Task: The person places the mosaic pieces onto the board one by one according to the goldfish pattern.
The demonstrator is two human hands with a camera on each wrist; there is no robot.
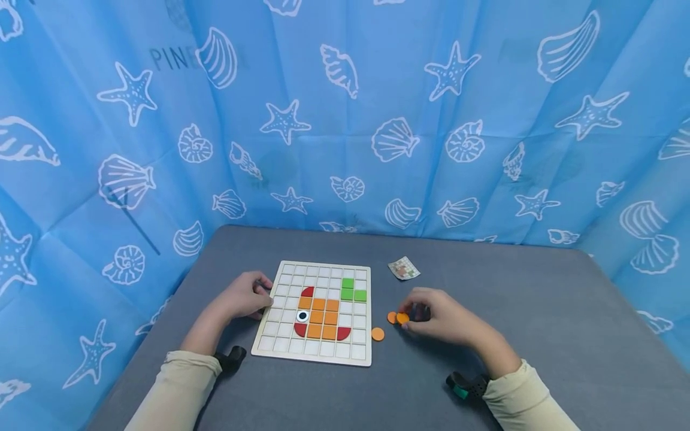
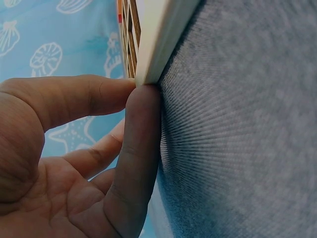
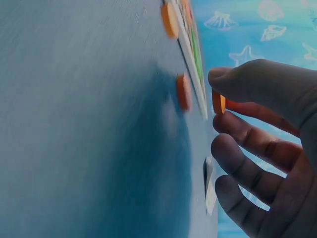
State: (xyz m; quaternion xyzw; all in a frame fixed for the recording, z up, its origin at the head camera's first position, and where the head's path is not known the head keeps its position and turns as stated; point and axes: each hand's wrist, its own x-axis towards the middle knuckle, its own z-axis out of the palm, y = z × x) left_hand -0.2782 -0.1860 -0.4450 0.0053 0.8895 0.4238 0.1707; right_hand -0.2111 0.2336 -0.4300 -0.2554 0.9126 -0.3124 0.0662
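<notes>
A square board [image 1: 280, 345] with a grid of cells lies flat. Orange squares [image 1: 317, 316], red quarter-round pieces [image 1: 343, 333], green squares [image 1: 347, 288] and an eye tile [image 1: 303, 316] sit in it. My left hand [image 1: 247, 297] pinches the board's left edge between thumb and finger; the left wrist view has the fingertips at the pale rim [image 2: 154, 54]. Right of the board, my right hand [image 1: 439, 317] pinches an orange disc [image 3: 218, 101] between thumb and fingers, off the table. Two more orange discs lie below it, one disc [image 1: 378, 334] beside the board, another disc [image 1: 392, 318] nearer the hand.
A small picture card [image 1: 403, 268] lies beyond the right hand, near the board's upper right corner. The grey table [image 1: 517, 281] ends at a blue shell-print curtain [image 1: 345, 120] behind and at the sides. Black bands [image 1: 468, 385] are on the wrists.
</notes>
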